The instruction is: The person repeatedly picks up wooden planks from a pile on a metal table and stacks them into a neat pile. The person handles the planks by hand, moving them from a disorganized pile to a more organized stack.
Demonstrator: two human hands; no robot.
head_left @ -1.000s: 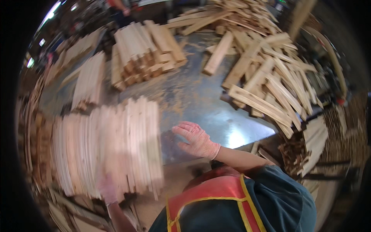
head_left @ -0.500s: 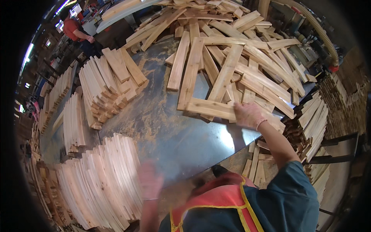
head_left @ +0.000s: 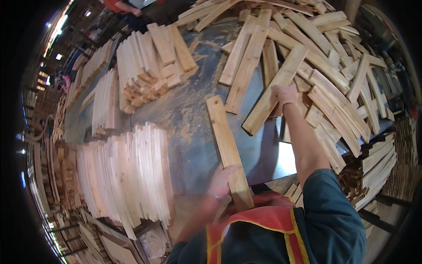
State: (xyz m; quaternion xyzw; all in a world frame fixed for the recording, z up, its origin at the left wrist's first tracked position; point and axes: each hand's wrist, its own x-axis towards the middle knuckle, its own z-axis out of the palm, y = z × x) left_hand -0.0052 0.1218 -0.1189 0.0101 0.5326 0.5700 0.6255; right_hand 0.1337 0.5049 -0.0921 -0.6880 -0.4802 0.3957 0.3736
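My left hand (head_left: 223, 179) is closed around the lower part of a wooden board (head_left: 226, 143). That board slants upright across the near side of the table, its near end against my red apron (head_left: 259, 215). Farther off to the right, my right hand (head_left: 286, 95) wears a pale glove and grips the edge of another board (head_left: 279, 86), which lies slantwise at the front of a loose heap. Its fingertips are partly hidden. Two more boards (head_left: 250, 57) lie side by side just left of it.
A jumbled pile of boards (head_left: 325, 61) covers the far right. Neat stacks of boards (head_left: 127, 176) stand along the left, with another stack (head_left: 154, 61) farther back. Sawdust lies on the metal table (head_left: 189, 127). A person (head_left: 127, 9) stands at the far left.
My left hand, blurred beside the near left stack before, now holds a board. My right hand has left the crosswise board and moved farther into the heap. The whole view has shifted.
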